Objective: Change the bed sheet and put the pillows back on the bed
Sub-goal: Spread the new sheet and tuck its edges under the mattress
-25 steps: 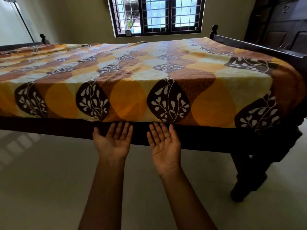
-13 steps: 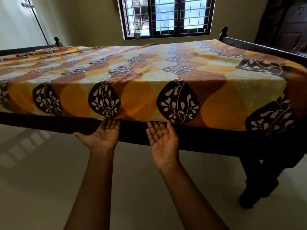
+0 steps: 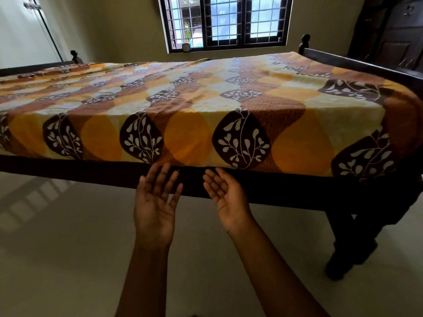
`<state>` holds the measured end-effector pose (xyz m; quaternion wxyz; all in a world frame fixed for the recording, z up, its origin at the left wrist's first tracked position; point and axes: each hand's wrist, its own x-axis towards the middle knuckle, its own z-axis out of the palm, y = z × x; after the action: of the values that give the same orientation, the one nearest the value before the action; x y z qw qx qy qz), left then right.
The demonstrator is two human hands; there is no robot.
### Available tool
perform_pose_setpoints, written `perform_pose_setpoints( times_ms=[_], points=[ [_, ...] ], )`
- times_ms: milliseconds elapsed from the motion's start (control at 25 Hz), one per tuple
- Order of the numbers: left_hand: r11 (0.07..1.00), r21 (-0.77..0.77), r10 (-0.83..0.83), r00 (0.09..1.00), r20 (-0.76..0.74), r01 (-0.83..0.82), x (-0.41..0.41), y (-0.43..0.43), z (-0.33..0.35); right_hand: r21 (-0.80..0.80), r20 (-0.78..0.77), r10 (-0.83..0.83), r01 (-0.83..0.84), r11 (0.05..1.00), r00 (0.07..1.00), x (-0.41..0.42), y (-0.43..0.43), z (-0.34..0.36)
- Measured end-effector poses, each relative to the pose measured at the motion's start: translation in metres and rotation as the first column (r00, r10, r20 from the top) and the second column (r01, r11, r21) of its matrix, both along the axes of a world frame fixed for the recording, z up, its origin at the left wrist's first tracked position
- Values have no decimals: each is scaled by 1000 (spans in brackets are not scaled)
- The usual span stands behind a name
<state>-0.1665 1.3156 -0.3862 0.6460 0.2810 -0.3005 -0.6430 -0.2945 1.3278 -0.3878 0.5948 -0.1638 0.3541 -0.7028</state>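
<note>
left grip (image 3: 155, 202) and right grip (image 3: 226, 200) are palm-up, fingers spread, holding nothing. the bed sheet (image 3: 206, 106) hem hangs just above them, the bed frame (image 3: 286, 193) just behind. a shallow tuck could let the hem slip out.

Bed sheet (image 3: 206, 92) on bed frame (image 3: 297, 191), window (image 3: 225, 21) behind

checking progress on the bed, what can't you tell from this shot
Head view only.
- pillows: none in frame; the bed's left end is cut by the picture edge.
- bed sheet hem: tucked or loose, lost in shadow against the dark bed frame.
- left hand: fingertips touching the hem or just short, unclear.
</note>
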Motion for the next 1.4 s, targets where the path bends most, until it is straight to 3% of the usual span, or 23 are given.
perform_pose_setpoints(
  times_ms=[80, 200, 280, 360, 440, 480, 560, 600, 680, 720, 800, 920, 1000, 1200, 1400],
  points=[
    [995, -102, 9, 962, 272, 20, -9, 6, 18, 38, -254, 27, -18, 999, 967, -7, 12, 7],
    [945, -314, 115, 801, 587, 94, -30, 3, 48, -38, -657, 39, -85, 996, 752, -28, 26, 31],
    [864, -476, 250, 682, 687, 162, -45, -1, 69, -199, -807, -88, -129, 971, 584, -42, 29, 56],
    [728, -652, 433, 594, 678, 213, -60, -22, 92, -332, -877, -262, -114, 936, 403, -54, 27, 84],
    [619, -728, 524, 536, 662, 295, -73, -60, 119, -431, -896, -425, -30, 902, 128, -67, 11, 112],
    [595, -713, 543, 468, 697, 371, -76, -80, 133, -495, -869, -495, -12, 869, -14, -76, 0, 127],
    [600, -591, 590, 201, 782, 539, -74, -120, 146, -495, -828, -482, -33, 869, -286, -96, -27, 150],
    [645, -462, 563, 30, 826, 609, -70, -135, 144, -405, -824, -387, -48, 913, -415, -106, -41, 155],
    [729, -142, 409, -260, 875, 670, -61, -155, 139, -65, -795, -76, -39, 997, -602, -120, -66, 160],
    [727, -48, 359, -320, 877, 685, -59, -165, 132, 119, -759, 75, -25, 993, -647, -125, -76, 159],
    [678, -35, 409, -337, 848, 734, -54, -157, 124, 316, -718, 217, -33, 948, -661, -132, -71, 154],
    [649, -88, 470, -307, 828, 756, -52, -158, 118, 364, -697, 283, 15, 931, -658, -136, -78, 141],
    [655, -69, 476, -340, 811, 752, -52, -155, 117, 415, -680, 335, 35, 909, -652, -134, -78, 140],
    [658, -114, 490, -308, 816, 744, -51, -153, 117, 398, -657, 334, 65, 915, -676, -128, -72, 146],
    [646, 6, 415, -358, 836, 763, -52, -153, 123, 425, -692, 382, 82, 902, -612, -123, -72, 154]
  ],
)
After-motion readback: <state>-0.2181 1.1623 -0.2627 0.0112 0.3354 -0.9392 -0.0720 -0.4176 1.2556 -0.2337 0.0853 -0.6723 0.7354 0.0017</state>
